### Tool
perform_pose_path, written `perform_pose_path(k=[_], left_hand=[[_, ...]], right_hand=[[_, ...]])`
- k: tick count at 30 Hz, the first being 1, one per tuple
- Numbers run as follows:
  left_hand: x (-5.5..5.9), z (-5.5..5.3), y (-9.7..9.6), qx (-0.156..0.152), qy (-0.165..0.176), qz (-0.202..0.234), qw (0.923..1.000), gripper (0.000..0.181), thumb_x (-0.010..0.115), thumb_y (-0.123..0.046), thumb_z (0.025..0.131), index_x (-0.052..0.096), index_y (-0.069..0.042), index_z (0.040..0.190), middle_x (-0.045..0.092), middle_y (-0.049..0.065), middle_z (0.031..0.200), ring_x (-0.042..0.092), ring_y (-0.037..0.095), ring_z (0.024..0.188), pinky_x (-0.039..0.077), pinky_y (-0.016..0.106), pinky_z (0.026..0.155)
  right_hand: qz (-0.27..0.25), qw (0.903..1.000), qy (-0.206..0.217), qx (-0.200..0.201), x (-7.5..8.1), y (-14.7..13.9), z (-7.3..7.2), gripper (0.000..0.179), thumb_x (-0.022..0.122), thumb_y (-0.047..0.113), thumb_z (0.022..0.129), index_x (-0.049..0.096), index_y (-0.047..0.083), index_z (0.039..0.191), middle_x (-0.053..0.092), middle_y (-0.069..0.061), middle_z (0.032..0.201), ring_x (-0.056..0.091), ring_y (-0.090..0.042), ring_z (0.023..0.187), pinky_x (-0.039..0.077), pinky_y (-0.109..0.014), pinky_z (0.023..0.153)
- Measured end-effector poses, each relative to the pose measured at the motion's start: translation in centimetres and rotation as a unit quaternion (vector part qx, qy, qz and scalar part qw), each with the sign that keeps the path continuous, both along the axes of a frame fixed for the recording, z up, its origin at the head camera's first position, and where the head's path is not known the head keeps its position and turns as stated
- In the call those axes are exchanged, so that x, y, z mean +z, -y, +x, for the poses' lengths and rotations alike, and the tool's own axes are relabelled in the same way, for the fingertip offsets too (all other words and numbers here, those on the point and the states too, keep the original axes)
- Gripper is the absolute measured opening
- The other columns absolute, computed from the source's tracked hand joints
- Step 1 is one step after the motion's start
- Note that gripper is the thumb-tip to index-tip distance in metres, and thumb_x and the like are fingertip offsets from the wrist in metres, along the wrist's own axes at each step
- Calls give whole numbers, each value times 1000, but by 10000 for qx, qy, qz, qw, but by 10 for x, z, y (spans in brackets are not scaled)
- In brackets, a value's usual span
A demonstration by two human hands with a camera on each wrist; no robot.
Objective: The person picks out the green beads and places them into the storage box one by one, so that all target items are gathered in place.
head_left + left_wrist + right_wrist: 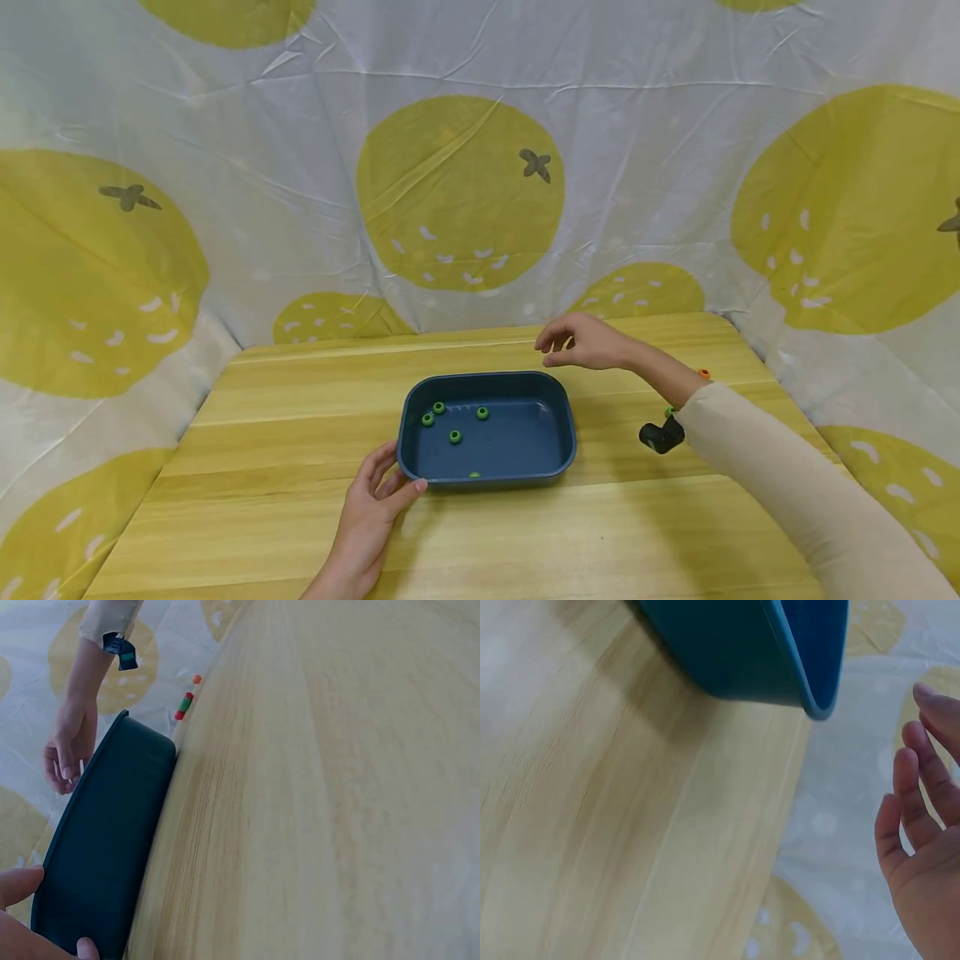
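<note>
A dark blue plastic tub (487, 482) sits on the table with several small green beads (482, 413) scattered on its floor. My left hand (366, 508) grips the tub's front left corner. Its thumb lies at the front rim and its fingers bend along the left side. Above the table, behind the tub's back right corner, my right hand (587, 342) hangs in the air, apart from the tub. Loosely curved fingers (906, 787) show nothing between them in the right wrist view.
On the wooden table (285, 417), right of the tub, lie an orange bead (703, 374) and a green bead (670, 412), partly hidden by the right arm. Red beads (179, 715) show there in the left wrist view. A lemon-print cloth (300, 208) hangs behind the table.
</note>
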State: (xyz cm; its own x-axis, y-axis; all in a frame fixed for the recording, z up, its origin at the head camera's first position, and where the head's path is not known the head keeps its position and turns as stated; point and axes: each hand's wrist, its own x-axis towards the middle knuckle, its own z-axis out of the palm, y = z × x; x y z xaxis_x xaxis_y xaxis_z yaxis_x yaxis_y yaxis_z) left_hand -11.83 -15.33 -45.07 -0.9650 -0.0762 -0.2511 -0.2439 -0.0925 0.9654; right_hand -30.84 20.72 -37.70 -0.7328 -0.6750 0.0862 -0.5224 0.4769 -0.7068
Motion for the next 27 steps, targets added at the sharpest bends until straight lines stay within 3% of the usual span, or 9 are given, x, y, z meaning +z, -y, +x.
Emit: perform_pose_path(k=[13,27], left_hand=[[-1,1,2,6,43,-30,10000,75,77,-1,91,38,-6,155,39,18,157,43,38,141,51,25,95],[-2,0,1,-15,32,-55,10000,72,77,-3,92,39,-7,154,40,16,157,44,37,140,50,24,95]], right_hand=[[12,9987,170,-487,0,-32,5,24,76,13,96,74,2,118,70,-7,111,66,-22,93,56,-43,86],[124,9905,211,-1356,-5,-85,6,25,75,16,97,73,4,119,68,-12,117,64,-24,97,54,-46,90]])
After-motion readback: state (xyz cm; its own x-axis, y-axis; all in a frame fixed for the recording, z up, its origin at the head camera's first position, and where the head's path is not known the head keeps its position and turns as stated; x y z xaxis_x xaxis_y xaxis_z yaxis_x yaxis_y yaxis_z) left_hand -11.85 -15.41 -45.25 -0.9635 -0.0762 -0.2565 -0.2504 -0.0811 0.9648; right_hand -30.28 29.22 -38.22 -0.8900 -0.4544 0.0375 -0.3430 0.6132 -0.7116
